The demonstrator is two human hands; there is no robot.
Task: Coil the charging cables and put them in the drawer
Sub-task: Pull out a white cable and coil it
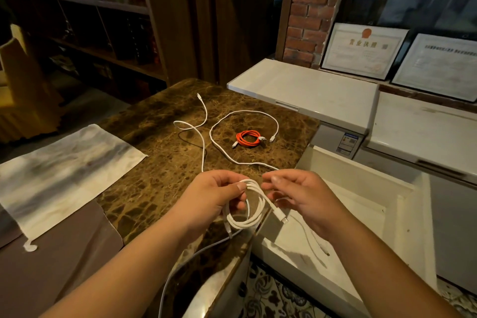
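My left hand (215,195) pinches the top of a white cable coil (247,217) that hangs in several loops over the table's near edge. My right hand (302,197) grips the same white cable just right of the coil, with a plug end dangling below it. Loose lengths of white cable (219,147) trail away across the brown marble table (160,162). A coiled orange cable (248,138) lies further back on the table. An open white drawer (361,204) stands to the right, under my right hand.
A grey-white cloth (59,175) covers the table's left side. White chest units (309,90) stand at the back right, with framed certificates (364,50) above. Dark wooden shelves (98,33) fill the back left. Patterned floor (271,297) shows below the drawer.
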